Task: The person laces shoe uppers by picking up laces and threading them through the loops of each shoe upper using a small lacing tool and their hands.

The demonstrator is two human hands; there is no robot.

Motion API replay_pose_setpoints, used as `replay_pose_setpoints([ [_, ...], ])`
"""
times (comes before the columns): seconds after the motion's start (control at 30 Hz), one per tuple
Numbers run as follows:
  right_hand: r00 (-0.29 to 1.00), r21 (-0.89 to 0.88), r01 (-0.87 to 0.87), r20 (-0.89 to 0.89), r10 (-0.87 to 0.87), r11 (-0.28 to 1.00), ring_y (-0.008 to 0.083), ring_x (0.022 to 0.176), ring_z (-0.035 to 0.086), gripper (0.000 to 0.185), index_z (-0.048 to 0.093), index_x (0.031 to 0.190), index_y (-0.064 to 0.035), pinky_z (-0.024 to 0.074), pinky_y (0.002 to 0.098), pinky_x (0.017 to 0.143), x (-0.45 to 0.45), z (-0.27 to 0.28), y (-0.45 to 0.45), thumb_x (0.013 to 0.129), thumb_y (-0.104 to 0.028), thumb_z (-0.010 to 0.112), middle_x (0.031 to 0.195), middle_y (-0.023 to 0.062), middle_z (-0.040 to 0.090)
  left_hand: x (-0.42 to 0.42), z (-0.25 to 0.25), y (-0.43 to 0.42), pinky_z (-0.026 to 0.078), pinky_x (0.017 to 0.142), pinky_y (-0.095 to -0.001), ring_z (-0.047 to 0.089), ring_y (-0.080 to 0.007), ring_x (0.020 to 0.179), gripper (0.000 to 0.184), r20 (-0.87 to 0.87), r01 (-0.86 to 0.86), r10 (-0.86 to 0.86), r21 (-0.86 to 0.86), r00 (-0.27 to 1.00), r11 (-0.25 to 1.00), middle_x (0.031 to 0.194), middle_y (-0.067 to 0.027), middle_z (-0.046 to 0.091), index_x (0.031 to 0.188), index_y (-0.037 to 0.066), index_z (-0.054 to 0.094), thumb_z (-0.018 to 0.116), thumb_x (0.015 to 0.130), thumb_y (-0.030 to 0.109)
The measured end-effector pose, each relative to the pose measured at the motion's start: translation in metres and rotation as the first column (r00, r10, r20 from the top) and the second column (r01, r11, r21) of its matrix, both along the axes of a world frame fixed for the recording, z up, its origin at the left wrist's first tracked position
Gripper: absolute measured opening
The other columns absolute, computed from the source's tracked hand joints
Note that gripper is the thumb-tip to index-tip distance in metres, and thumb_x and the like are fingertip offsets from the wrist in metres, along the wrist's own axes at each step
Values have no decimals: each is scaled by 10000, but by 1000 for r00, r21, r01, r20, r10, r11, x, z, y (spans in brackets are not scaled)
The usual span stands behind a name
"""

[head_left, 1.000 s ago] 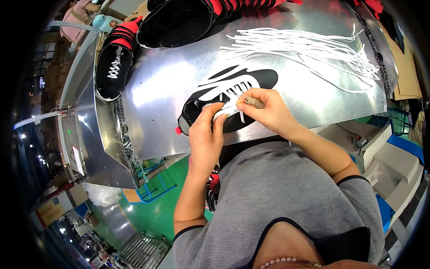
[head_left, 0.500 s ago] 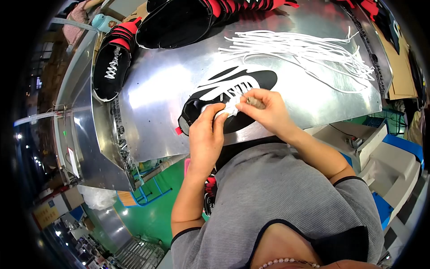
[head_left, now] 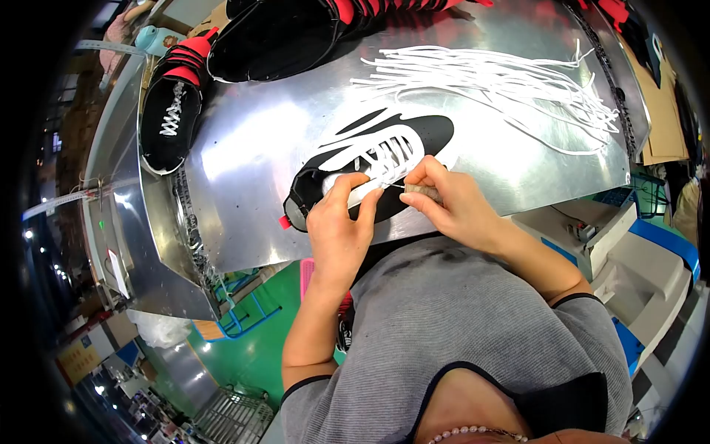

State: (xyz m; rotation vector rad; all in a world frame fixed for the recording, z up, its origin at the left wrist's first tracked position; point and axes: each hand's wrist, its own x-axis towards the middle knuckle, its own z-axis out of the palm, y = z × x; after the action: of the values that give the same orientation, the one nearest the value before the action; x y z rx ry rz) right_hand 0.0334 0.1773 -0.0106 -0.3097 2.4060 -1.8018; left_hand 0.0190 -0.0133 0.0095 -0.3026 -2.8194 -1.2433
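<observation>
A black-and-white shoe upper (head_left: 435,135) with a small red heel tab lies on the metal table, its white lace strung across the eyelets. My left hand (head_left: 339,229) pinches the white eyelet edge on the near side of its opening. In my right hand (head_left: 462,209) is a hook-like tool (head_left: 421,193) with a wrapped, tan handle. The tool's thin shaft points left toward the left fingertips. Its tip is too small to make out.
Loose white shoelaces (head_left: 495,78) lie spread behind the shoe upper. A laced black-and-red upper (head_left: 171,122) rests at the table's left edge. More black-and-red uppers (head_left: 274,44) are stacked at the back. A grey plastic bin (head_left: 629,274) stands to the right.
My right hand has drawn slightly right and down, and the tool's thin shaft now shows between the hands. The shoe upper appears shifted a little left in view.
</observation>
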Motion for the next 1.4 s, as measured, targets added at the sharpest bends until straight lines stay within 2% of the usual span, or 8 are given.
replay_pose_setpoints([
  [0.53, 977, 294, -140, -115, 181, 945, 352, 628, 642, 181, 542, 983, -26, 494, 446, 601, -24, -2, -9, 928, -196, 575, 649, 154, 619, -2, -4, -18, 500, 652, -388, 655, -338, 712, 160, 18, 157, -157, 28, 987, 987, 819, -178, 670, 996, 12, 662, 696, 846, 54],
  [0.67, 940, 365, -340, 139, 310, 867, 344, 640, 665, 238, 544, 1029, -15, 528, 457, 599, -22, 5, -15, 967, -229, 462, 682, 137, 651, 0, -5, -25, 494, 685, -418, 647, -357, 764, 134, -7, 285, -285, 28, 959, 958, 858, -176, 674, 988, 23, 668, 660, 862, 67],
  [0.7, 948, 540, -157, -154, 280, 827, 346, 642, 667, 235, 531, 1062, -2, 530, 466, 599, -16, -20, -24, 960, -201, 458, 698, 148, 652, -5, -2, -16, 495, 687, -422, 648, -362, 776, 123, -92, 313, -314, -22, 945, 949, 865, -181, 675, 981, 11, 665, 644, 868, 55],
  [1.03, 978, 468, -197, 159, 137, 861, 345, 788, 673, 210, 602, 1054, -126, 508, 452, 691, -27, 26, 34, 912, -279, 616, 832, 130, 686, -3, -16, -20, 513, 846, -369, 684, -316, 948, 208, -47, 159, -159, 4, 986, 987, 1003, -191, 704, 1020, -36, 680, 673, 832, 54],
  [1.1, 993, 90, 42, -111, -32, 995, 217, 570, 601, 257, 625, 1107, -117, 497, 365, 586, -40, 2, 38, 966, -328, 586, 783, 83, 659, -10, -26, -21, 525, 841, -385, 686, -338, 946, 248, -23, 217, -216, 78, 976, 973, 1002, -189, 703, 1050, -28, 670, 693, 837, 98],
  [1.17, 979, -202, 140, 171, -106, 969, 114, 587, 552, 285, 625, 1111, -86, 472, 317, 559, -53, 9, 26, 969, -333, 608, 779, -33, 636, -12, -22, -13, 534, 810, -360, 702, -329, 909, 227, 33, 281, -288, 133, 957, 950, 979, -205, 700, 1031, -18, 674, 689, 855, 125],
  [1.2, 964, -174, 198, -144, -224, 965, 104, 623, 565, 271, 623, 1117, -81, 467, 278, 576, -66, -50, 11, 958, -301, 624, 780, 7, 647, -12, -9, -10, 536, 751, -348, 710, -327, 851, 258, 122, 317, -327, 99, 937, 943, 905, -212, 693, 1035, -17, 667, 705, 851, 158],
  [1.4, 972, 22, 229, -54, -227, 973, 79, 662, 533, 248, 623, 1084, -27, 439, 232, 615, -60, -24, 0, 907, -192, 679, 763, 39, 629, -18, 24, -23, 462, 644, -286, 571, -112, 707, 308, 570, 377, -343, 62, 746, 924, 855, -99, 694, 1067, -14, 683, 687, 898, 243],
])
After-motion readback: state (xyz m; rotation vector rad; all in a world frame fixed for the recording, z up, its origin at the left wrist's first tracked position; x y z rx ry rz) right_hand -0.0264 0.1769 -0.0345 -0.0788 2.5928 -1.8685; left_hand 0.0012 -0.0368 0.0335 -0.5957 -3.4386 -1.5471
